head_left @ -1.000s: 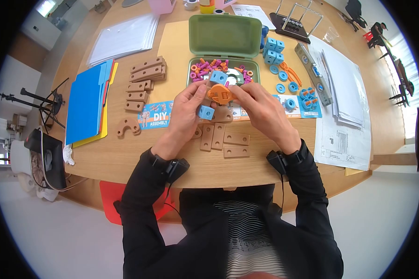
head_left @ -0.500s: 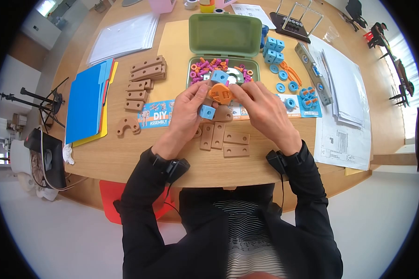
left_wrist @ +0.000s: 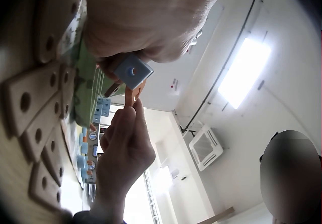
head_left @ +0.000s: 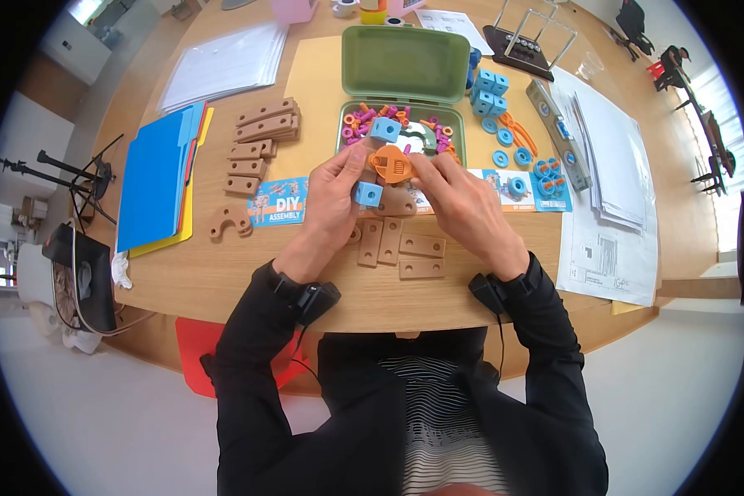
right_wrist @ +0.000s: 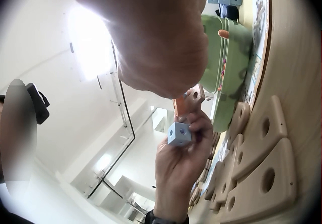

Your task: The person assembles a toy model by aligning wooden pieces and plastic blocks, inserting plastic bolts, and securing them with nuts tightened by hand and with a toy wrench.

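Head view: above the wooden worktop [head_left: 347, 307], left hand [head_left: 332, 202] grips a light-blue plastic-cube assembly [head_left: 368, 195], right hand [head_left: 469, 198] pinches an orange plastic wrench-like piece [head_left: 393, 165], probably mid-fastening; further turning would need steady support.

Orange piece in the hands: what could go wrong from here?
The right hand pinches the orange piece; a slip could knock it loose. Turning it hard might also twist the blue-block assembly out of the left hand. Both work above the table, so a dropped part may land among the wooden strips or near the open green box.
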The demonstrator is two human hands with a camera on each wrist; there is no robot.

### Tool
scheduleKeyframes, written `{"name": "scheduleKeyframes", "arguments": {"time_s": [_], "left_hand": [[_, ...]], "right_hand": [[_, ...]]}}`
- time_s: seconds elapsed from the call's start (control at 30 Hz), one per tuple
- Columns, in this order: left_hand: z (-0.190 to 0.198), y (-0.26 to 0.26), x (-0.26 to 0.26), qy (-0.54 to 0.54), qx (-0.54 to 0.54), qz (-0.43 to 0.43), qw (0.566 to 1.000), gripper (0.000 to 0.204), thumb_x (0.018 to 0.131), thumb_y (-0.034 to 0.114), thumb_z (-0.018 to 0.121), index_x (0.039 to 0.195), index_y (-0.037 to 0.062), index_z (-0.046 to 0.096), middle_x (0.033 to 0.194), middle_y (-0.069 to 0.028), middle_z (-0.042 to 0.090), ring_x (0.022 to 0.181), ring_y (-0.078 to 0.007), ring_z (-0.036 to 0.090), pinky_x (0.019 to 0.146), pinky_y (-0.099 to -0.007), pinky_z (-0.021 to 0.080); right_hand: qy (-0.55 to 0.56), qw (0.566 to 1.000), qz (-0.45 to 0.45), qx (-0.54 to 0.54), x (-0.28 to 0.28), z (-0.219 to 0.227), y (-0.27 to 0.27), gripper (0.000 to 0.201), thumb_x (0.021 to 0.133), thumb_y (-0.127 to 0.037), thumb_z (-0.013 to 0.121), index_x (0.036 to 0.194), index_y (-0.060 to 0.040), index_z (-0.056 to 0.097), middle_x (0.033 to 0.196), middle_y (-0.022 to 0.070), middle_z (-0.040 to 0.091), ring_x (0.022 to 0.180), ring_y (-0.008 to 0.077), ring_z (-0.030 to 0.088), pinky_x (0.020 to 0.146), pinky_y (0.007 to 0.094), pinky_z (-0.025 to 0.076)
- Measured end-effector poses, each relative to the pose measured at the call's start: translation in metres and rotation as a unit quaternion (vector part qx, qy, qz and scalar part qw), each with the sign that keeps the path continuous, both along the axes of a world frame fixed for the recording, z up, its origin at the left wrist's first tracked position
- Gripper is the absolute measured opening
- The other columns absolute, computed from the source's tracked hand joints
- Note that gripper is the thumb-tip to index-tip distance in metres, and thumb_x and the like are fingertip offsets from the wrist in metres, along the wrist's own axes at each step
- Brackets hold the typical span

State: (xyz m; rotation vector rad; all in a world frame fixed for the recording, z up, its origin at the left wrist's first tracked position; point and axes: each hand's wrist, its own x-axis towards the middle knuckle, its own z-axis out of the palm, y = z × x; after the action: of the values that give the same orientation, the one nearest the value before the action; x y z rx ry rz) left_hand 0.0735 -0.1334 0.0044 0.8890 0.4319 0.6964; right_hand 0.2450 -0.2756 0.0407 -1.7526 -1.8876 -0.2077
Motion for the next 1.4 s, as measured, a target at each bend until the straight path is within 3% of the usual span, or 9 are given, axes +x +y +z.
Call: {"name": "scheduleKeyframes", "arguments": {"time_s": [0.23, 0.8, 1.07, 1.13, 1.17, 1.23, 1.33, 1.4], "left_hand": [[0.005, -0.003, 0.001, -0.019, -0.001, 0.012, 1.000, 0.042, 0.115, 0.026, 0.053, 0.141, -0.0060, 0.063, 0.126, -0.0113, 0.073, 0.112, -0.0170, 0.072, 0.096, -0.0316, 0.062], [0.000, -0.002, 0.003, -0.017, 0.025, 0.029, 0.999, 0.046, 0.115, 0.028, 0.055, 0.144, -0.0064, 0.061, 0.128, -0.0117, 0.073, 0.113, -0.0173, 0.072, 0.098, -0.0318, 0.060], [0.005, -0.001, 0.001, -0.022, 0.011, 0.021, 0.999, 0.045, 0.115, 0.028, 0.054, 0.143, -0.0061, 0.061, 0.127, -0.0119, 0.073, 0.114, -0.0182, 0.072, 0.098, -0.0328, 0.060], [0.008, -0.002, 0.000, -0.027, -0.009, 0.017, 0.999, 0.043, 0.116, 0.027, 0.053, 0.142, -0.0054, 0.062, 0.126, -0.0120, 0.074, 0.107, -0.0176, 0.072, 0.094, -0.0330, 0.061], [0.009, -0.001, 0.000, -0.028, -0.010, 0.015, 0.999, 0.043, 0.116, 0.027, 0.053, 0.142, -0.0054, 0.062, 0.126, -0.0120, 0.074, 0.107, -0.0176, 0.072, 0.094, -0.0330, 0.061], [0.009, 0.002, -0.001, -0.039, -0.028, 0.004, 0.999, 0.044, 0.116, 0.029, 0.050, 0.144, -0.0035, 0.060, 0.125, -0.0129, 0.074, 0.090, -0.0144, 0.069, 0.082, -0.0293, 0.059], [0.016, 0.003, -0.002, -0.041, -0.035, 0.000, 0.999, 0.045, 0.116, 0.029, 0.048, 0.146, -0.0038, 0.058, 0.126, -0.0145, 0.073, 0.087, -0.0142, 0.066, 0.081, -0.0289, 0.058], [0.015, 0.004, -0.003, -0.054, -0.034, -0.010, 0.998, 0.044, 0.116, 0.029, 0.048, 0.145, -0.0043, 0.059, 0.126, -0.0151, 0.073, 0.088, -0.0149, 0.066, 0.081, -0.0293, 0.058]], "right_hand": [[0.012, 1.000, 0.002, 0.008, -0.004, -0.009, 0.003, 0.041, 0.103, -0.018, 0.069, 0.139, -0.0032, 0.059, 0.097, 0.0105, 0.059, 0.082, 0.0295, 0.069, 0.065, 0.0419, 0.055], [0.029, 0.999, -0.007, 0.014, -0.012, -0.019, 0.007, 0.042, 0.103, -0.017, 0.070, 0.141, -0.0016, 0.059, 0.095, 0.0123, 0.060, 0.069, 0.0307, 0.068, 0.055, 0.0405, 0.055], [0.039, 0.999, -0.001, 0.036, -0.012, -0.018, 0.008, 0.042, 0.104, -0.021, 0.069, 0.141, -0.0030, 0.059, 0.095, 0.0124, 0.062, 0.071, 0.0300, 0.070, 0.057, 0.0409, 0.055], [0.045, 0.998, -0.002, 0.041, -0.009, -0.017, 0.007, 0.040, 0.104, -0.020, 0.068, 0.139, -0.0031, 0.059, 0.096, 0.0126, 0.062, 0.074, 0.0306, 0.070, 0.059, 0.0414, 0.055], [0.076, 0.995, 0.006, 0.063, -0.007, -0.017, 0.006, 0.038, 0.105, -0.016, 0.067, 0.139, -0.0017, 0.059, 0.099, 0.0140, 0.063, 0.080, 0.0336, 0.069, 0.065, 0.0411, 0.055], [0.107, 0.991, 0.016, 0.085, -0.004, -0.015, 0.006, 0.036, 0.105, -0.012, 0.066, 0.138, -0.0004, 0.058, 0.102, 0.0154, 0.064, 0.085, 0.0366, 0.068, 0.071, 0.0408, 0.056], [0.178, 0.976, -0.015, 0.122, -0.003, -0.014, 0.007, 0.029, 0.109, -0.018, 0.062, 0.133, -0.0026, 0.058, 0.099, 0.0170, 0.063, 0.086, 0.0336, 0.066, 0.074, 0.0419, 0.053], [0.308, 0.944, -0.046, 0.106, -0.003, -0.018, 0.008, 0.030, 0.111, -0.021, 0.060, 0.133, -0.0012, 0.057, 0.098, 0.0142, 0.062, 0.084, 0.0253, 0.064, 0.073, 0.0369, 0.050]]}}
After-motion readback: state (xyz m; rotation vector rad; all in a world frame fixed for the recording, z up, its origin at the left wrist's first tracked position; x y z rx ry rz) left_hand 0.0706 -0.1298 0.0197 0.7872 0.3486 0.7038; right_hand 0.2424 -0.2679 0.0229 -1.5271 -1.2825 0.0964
